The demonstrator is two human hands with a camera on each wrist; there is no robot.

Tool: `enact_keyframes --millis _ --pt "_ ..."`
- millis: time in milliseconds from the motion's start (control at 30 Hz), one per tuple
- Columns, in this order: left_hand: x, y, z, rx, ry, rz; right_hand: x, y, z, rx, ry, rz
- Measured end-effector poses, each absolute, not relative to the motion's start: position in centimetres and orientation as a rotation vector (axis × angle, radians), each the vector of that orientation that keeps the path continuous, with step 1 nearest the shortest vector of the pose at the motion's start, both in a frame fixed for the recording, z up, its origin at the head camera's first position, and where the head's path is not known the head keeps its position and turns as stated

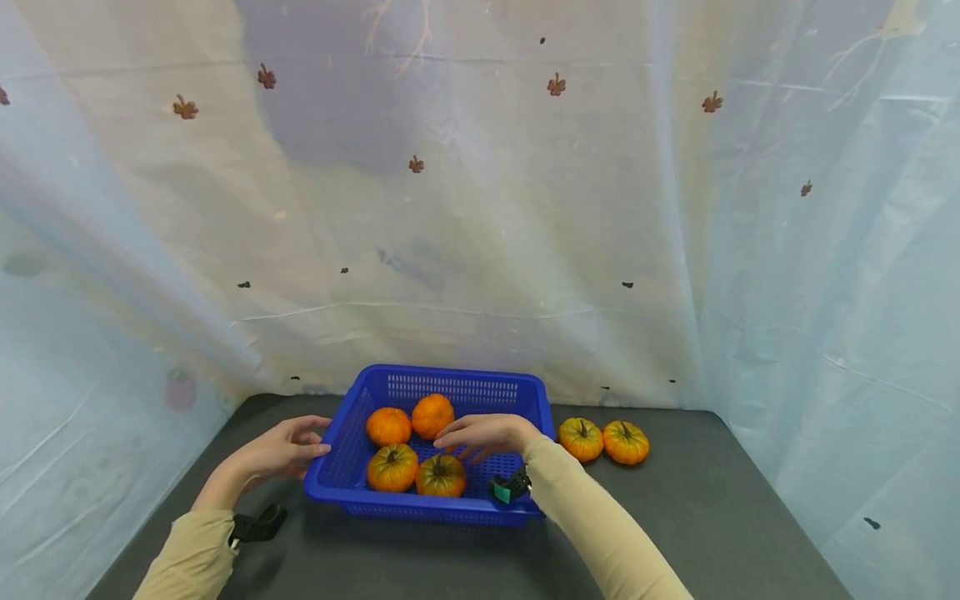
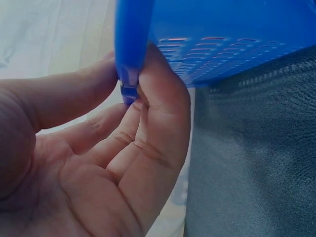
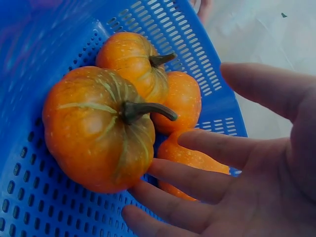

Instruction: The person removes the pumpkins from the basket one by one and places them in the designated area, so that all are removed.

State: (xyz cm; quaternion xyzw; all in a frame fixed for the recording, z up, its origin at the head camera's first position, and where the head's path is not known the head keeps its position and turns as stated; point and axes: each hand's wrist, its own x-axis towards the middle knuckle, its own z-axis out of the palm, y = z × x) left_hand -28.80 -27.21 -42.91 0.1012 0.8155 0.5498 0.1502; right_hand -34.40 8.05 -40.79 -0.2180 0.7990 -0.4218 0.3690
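A blue plastic basket [image 1: 480, 510] with slotted walls holds several small orange pumpkins. Two greenish-orange ones lie at its front, among them the front pumpkin [image 1: 441, 476], and two plainer orange ones lie behind, such as the back pumpkin [image 1: 432, 416]. My left hand [image 1: 279, 452] pinches the basket's left rim, thumb on one side and curled fingers under the other, as the left wrist view shows. Over the basket's inside, my right hand [image 1: 487, 435] is spread with straight fingers, fingertips right at the nearest pumpkin [image 3: 98, 131] in the right wrist view.
To the right of the basket, two more pumpkins, a left one [image 1: 581, 439] and a right one [image 1: 626, 442], sit side by side on the dark grey table [image 1: 712, 508]. A pale printed plastic sheet [image 1: 480, 250] hangs behind the table and along its sides.
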Motion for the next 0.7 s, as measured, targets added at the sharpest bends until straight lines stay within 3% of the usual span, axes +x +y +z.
enact_keyframes --millis 700 --pt "-28.67 -27.30 -42.87 0.330 2.323 1.587 -33.81 7.33 -40.74 -0.526 2.109 -0.953"
